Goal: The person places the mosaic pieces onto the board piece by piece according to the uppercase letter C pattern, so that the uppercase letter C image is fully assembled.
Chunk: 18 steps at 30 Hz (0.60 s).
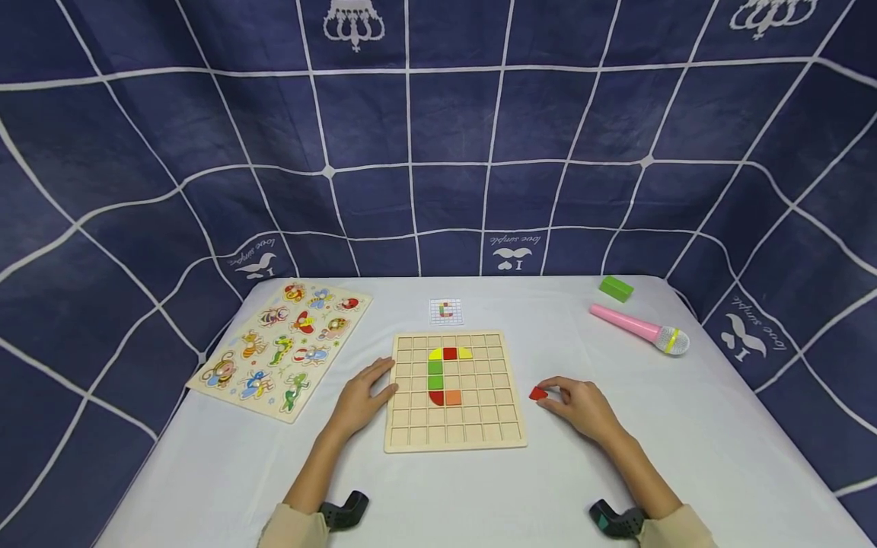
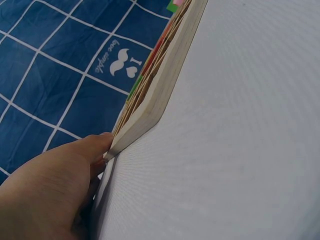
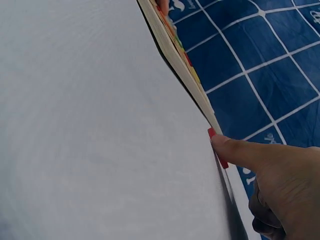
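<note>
A wooden grid board (image 1: 479,435) lies mid-table with a C-like shape of pieces in its cells: a red square (image 1: 449,353) between two yellow rounded pieces, two green squares (image 1: 435,374), a red rounded piece (image 1: 436,397) and an orange square (image 1: 453,397). My left hand (image 1: 359,399) rests against the board's left edge, its fingertips touching the rim. To the right of the board, my right hand (image 1: 582,407) pinches a small red piece (image 1: 537,393) between thumb and fingers, just above the cloth. In the right wrist view that red piece (image 3: 218,150) appears edge-on.
Behind the board lies a small pattern card (image 1: 446,311) printed with a similar coloured shape. An insect picture puzzle (image 1: 284,346) is at the left. A pink toy microphone (image 1: 633,326) and a green block (image 1: 616,288) lie at the back right. Dark blue checked cloth surrounds the table.
</note>
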### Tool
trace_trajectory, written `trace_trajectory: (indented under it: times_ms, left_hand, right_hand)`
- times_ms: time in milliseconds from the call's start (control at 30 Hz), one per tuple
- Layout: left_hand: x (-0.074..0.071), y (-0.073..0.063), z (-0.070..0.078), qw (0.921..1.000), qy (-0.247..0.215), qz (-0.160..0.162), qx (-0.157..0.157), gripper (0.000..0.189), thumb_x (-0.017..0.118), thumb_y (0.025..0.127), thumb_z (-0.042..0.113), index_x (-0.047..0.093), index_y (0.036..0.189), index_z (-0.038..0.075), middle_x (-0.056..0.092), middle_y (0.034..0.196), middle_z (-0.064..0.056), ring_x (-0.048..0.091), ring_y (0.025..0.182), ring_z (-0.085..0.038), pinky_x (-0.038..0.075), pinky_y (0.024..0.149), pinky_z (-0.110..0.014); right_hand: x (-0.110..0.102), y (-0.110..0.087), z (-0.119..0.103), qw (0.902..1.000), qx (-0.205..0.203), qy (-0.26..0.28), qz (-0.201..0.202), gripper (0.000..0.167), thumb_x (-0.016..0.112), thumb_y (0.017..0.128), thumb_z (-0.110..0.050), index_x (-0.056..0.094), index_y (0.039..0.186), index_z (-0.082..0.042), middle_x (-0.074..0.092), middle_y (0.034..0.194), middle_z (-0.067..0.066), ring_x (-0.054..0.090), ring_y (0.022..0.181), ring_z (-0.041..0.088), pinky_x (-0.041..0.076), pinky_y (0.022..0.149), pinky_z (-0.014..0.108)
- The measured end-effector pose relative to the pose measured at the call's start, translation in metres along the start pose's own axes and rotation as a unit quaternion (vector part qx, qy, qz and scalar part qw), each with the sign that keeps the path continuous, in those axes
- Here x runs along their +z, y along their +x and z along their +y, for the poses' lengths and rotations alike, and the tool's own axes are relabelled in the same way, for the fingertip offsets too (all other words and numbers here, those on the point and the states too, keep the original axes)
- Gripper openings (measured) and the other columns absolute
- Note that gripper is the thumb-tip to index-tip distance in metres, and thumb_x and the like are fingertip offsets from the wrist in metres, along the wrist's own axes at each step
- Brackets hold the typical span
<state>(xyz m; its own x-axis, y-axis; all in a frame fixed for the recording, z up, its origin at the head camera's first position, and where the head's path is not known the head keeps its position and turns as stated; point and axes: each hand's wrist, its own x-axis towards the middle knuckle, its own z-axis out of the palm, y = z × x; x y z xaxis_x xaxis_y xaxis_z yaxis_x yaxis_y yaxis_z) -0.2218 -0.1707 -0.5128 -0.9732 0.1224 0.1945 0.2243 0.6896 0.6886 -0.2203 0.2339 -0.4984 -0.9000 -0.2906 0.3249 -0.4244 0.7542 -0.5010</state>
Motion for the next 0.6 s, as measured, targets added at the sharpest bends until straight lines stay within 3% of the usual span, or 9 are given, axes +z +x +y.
trace_trajectory:
  times_ms: [367, 600]
  left_hand:
    - [-0.0002, -0.0005, 0.0006, 1.0, -0.001, -0.002, 0.004, 0.051, 0.064, 0.088, 0.03, 0.05, 0.133, 0.01, 0.044, 0.139, -0.008, 0.033, 0.132, -0.025, 0.026, 0.108, -0.043]
    - [0.0004, -0.0007, -0.0009, 1.0, -0.001, -0.004, 0.0, 0.052, 0.064, 0.088, 0.03, 0.05, 0.134, 0.01, 0.044, 0.14, -0.007, 0.032, 0.132, -0.026, 0.026, 0.108, -0.044]
  right_hand:
    - [0.0063, 0.0025, -0.0066, 0.9995, -0.01, 0.001, -0.03, 0.028, 0.076, 0.074, -0.036, 0.07, 0.095, -0.019, 0.028, 0.048, -0.015, 0.021, 0.044, -0.001, 0.02, 0.041, 0.017]
    - [0.0056, 0.0026, -0.0066, 0.9994, -0.004, -0.002, -0.034, 0.029, 0.077, 0.074, -0.034, 0.07, 0.097, -0.018, 0.029, 0.048, -0.014, 0.022, 0.044, 0.0, 0.02, 0.041, 0.018]
